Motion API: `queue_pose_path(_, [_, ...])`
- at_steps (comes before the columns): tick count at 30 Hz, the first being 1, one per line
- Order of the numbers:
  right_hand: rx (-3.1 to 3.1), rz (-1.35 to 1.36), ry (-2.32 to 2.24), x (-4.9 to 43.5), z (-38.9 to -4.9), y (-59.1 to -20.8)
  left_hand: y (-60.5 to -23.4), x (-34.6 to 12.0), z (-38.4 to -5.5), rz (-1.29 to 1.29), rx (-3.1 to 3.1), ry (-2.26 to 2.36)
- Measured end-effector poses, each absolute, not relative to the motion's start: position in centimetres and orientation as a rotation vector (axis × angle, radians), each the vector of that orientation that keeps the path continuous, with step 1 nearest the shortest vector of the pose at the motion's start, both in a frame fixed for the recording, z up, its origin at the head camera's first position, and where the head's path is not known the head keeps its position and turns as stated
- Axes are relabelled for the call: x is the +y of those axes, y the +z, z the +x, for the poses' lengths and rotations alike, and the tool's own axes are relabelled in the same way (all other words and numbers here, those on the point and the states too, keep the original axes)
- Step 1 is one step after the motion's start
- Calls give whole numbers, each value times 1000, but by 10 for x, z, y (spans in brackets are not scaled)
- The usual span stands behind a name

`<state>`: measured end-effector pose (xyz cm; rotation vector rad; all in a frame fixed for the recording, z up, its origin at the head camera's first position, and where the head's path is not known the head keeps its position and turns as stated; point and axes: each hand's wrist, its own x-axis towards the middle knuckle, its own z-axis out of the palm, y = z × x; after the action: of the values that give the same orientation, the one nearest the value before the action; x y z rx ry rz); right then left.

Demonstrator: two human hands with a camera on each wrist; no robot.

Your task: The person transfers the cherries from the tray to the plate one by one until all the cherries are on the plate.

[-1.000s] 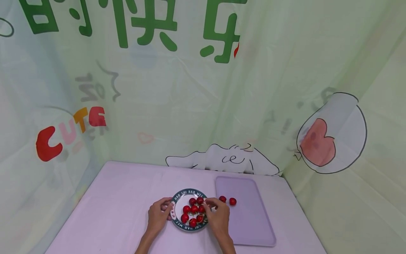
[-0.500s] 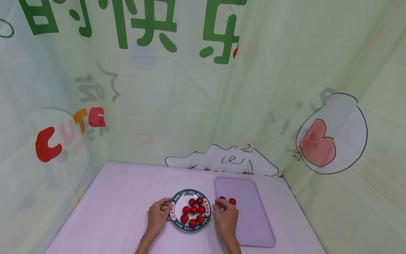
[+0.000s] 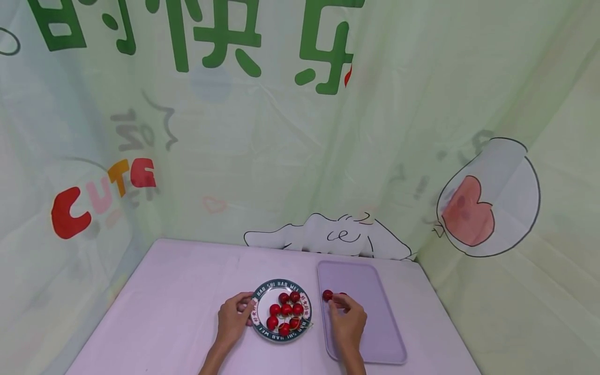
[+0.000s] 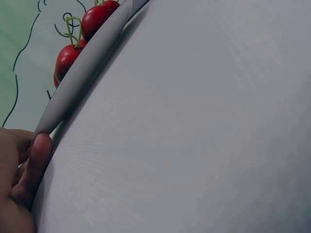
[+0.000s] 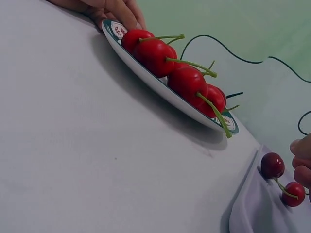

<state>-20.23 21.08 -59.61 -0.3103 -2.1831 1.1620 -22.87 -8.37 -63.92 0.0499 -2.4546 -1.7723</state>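
From the right wrist we see cherry stems (image 5: 194,65) pointing right; left hand (image 3: 233,319) pinches plate (image 3: 263,306); right hand (image 3: 349,323), loosely curled, has moved over tray (image 3: 365,281).

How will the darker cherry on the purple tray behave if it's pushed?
The darker cherry looks round, so it would probably roll. Its shiny skin may be slippery. The raised rim of the tray might stop it.

My right hand (image 3: 348,322) has left the plate's (image 3: 276,284) three-o'clock side and moved out toward three o'clock, over the tray (image 3: 358,276), where my fingers now partly cover the three-o'clock cherry (image 5: 293,194).
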Motion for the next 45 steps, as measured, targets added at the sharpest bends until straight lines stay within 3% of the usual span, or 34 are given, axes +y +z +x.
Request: queue_pose_path(45, [-2128,-509,1107,244,-209,-631,-644,-85,-229,56,-2462,-1781])
